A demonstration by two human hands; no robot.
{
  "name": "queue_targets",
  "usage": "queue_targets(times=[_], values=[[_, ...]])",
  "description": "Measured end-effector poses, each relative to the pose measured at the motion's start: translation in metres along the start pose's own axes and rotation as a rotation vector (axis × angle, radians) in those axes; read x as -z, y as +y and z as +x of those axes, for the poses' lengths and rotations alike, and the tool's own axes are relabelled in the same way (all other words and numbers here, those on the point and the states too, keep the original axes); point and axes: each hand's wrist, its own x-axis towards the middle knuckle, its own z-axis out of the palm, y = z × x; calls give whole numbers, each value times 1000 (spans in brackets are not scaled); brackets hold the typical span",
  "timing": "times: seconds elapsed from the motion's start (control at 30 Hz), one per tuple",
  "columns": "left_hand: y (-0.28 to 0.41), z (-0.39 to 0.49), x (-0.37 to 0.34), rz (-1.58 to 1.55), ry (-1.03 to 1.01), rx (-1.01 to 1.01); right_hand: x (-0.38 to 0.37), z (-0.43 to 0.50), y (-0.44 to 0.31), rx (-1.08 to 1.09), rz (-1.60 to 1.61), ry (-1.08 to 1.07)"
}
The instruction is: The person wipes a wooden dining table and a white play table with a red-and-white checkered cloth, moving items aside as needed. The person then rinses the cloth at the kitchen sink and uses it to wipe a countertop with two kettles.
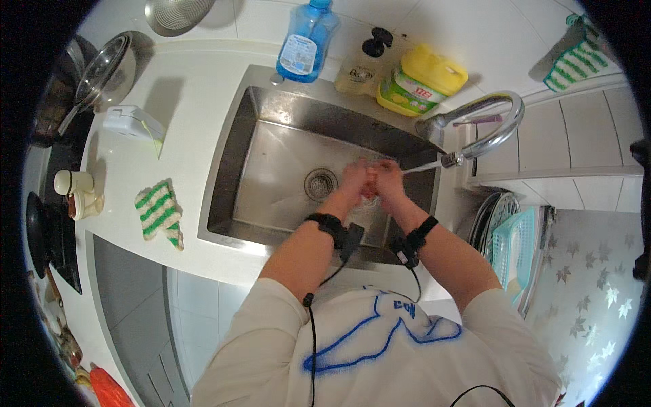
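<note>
Both of my hands are together over the stainless steel sink (285,152), to the right of its drain strainer (321,185). Water runs from the chrome faucet (501,129) onto them. My left hand (357,178) and my right hand (387,178) touch each other, fingers blurred and overlapping. No object shows between them, though the space inside the fingers is hidden. Each wrist wears a black strap with a small cabled device.
Behind the sink stand a blue bottle (305,46), a clear pump bottle (361,71) and a yellow jug (419,81). A green-striped cloth (160,213) and white box (133,122) lie left. Plates and a turquoise basket (513,249) are at right.
</note>
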Motion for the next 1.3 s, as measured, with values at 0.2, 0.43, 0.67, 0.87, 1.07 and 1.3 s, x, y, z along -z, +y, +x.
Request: queue_targets(times=[0.2, 0.43, 0.67, 0.87, 1.07, 1.3], values=[[31, -27, -14, -558, -15, 202, 15, 19, -11, 322, -420, 342], [45, -31, 9, -405, -147, 118, 92, 13, -34, -334, -54, -698], [22, -20, -33, -606, -60, 232, 53, -28, -20, 386, -458, -74], [28, -30, -55, -827, -179, 409, 35, -32, 1, 270, -559, 117], [11, -12, -31, -414, -89, 279, 46, 6, -8, 113, -155, 12], [21, -27, -32, -721, -131, 446, 31, -44, -21, 385, -452, 51]])
